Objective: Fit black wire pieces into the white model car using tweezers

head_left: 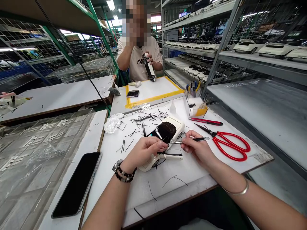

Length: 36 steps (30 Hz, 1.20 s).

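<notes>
Head view: left hand (144,150) pinches model car (165,134) at counter (192,169) centre, steadying it. Right hand (196,148) grips tweezers (189,140), tip toward car. Scissors (227,145) at 3 o'clock, within reach.

Scissors (230,145) right; near board edge (168,191) open

Bright, even light falls from ceiling tubes (111,4) overhead, leaving only soft, short shadows on the white worktop (168,179). Focus is sharp in the middle; the shelves (263,60) bend outward at the edges from wide-angle distortion
</notes>
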Each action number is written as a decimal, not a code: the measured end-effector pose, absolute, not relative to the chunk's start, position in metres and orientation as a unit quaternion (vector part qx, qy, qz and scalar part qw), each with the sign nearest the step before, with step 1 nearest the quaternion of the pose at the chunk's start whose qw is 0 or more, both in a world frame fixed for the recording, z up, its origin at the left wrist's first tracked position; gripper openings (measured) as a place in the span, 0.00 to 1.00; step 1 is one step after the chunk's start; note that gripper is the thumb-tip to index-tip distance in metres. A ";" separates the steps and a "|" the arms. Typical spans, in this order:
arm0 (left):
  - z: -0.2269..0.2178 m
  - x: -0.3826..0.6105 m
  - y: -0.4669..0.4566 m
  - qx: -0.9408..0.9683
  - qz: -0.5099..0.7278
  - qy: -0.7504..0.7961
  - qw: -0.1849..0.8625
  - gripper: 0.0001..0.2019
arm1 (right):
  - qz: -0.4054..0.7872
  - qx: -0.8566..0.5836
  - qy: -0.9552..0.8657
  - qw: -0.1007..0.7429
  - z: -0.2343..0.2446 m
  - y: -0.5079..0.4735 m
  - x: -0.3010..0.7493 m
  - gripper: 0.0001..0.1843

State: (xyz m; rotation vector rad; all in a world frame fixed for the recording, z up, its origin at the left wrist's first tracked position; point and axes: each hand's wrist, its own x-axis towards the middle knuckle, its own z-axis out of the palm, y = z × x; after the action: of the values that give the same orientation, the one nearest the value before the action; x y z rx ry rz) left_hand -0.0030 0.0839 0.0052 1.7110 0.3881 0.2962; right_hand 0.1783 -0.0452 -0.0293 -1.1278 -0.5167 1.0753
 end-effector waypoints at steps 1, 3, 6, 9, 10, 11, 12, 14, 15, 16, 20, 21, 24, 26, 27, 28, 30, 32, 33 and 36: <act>0.006 -0.003 0.084 0.746 0.128 0.171 0.630 0.23 | 0.480 -0.502 -0.231 0.682 -0.029 -0.045 0.178 0.18; 0.006 -0.003 0.083 0.746 0.127 0.175 0.630 0.23 | 0.479 -0.500 -0.235 0.682 -0.030 -0.045 0.179 0.18; 0.006 -0.003 0.083 0.747 0.127 0.173 0.629 0.23 | 0.478 -0.501 -0.238 0.681 -0.032 -0.045 0.179 0.18; 0.006 -0.003 0.084 0.751 0.130 0.163 0.626 0.24 | 0.473 -0.503 -0.239 0.683 -0.034 -0.044 0.180 0.19; 0.007 -0.003 0.084 0.754 0.132 0.161 0.623 0.23 | 0.471 -0.504 -0.239 0.684 -0.034 -0.044 0.180 0.19; 0.007 -0.003 0.085 0.758 0.132 0.159 0.618 0.23 | 0.468 -0.505 -0.241 0.684 -0.034 -0.044 0.179 0.19; 0.008 -0.004 0.085 0.763 0.131 0.160 0.612 0.22 | 0.466 -0.507 -0.246 0.682 -0.035 -0.044 0.179 0.19; 0.011 -0.005 0.085 0.785 0.140 0.169 0.580 0.20 | 0.455 -0.518 -0.265 0.674 -0.035 -0.045 0.178 0.18; 0.013 -0.006 0.085 0.804 0.154 0.176 0.547 0.19 | 0.444 -0.529 -0.278 0.667 -0.035 -0.046 0.178 0.18; 0.014 -0.006 0.084 0.828 0.170 0.184 0.502 0.18 | 0.429 -0.543 -0.293 0.660 -0.036 -0.046 0.178 0.17; 0.020 -0.005 0.077 0.914 0.186 0.188 0.309 0.15 | 0.366 -0.592 -0.353 0.625 -0.039 -0.048 0.177 0.15; 0.020 -0.004 0.074 0.929 0.171 0.182 0.274 0.14 | 0.356 -0.599 -0.365 0.618 -0.040 -0.048 0.177 0.14; 0.018 0.000 0.067 0.963 0.122 0.164 0.178 0.17 | 0.327 -0.613 -0.389 0.605 -0.043 -0.047 0.176 0.14; 0.017 0.003 0.063 0.975 0.098 0.156 0.123 0.21 | 0.307 -0.621 -0.401 0.600 -0.044 -0.047 0.176 0.13; 0.016 0.004 0.062 0.979 0.090 0.153 0.103 0.23 | 0.297 -0.625 -0.406 0.597 -0.045 -0.047 0.175 0.13; 0.016 0.004 0.060 0.981 0.084 0.153 0.086 0.24 | 0.288 -0.628 -0.411 0.595 -0.046 -0.048 0.175 0.13; 0.015 0.006 0.058 0.983 0.075 0.157 0.062 0.27 | 0.272 -0.633 -0.419 0.590 -0.047 -0.048 0.175 0.13; 0.014 0.006 0.056 0.983 0.070 0.164 0.044 0.28 | 0.262 -0.637 -0.426 0.587 -0.047 -0.049 0.175 0.12; 0.014 0.007 0.055 0.983 0.068 0.167 0.036 0.28 | 0.258 -0.639 -0.427 0.585 -0.047 -0.049 0.175 0.12; 0.012 0.009 0.052 0.981 0.063 0.180 0.018 0.30 | 0.254 -0.645 -0.429 0.579 -0.045 -0.049 0.174 0.11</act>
State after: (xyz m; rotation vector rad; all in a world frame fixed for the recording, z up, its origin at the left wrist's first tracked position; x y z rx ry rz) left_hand 0.0090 0.0518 0.0120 3.0488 0.5598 0.1960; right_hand 0.1739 -0.0490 -0.0453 -1.5080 -1.0027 0.5927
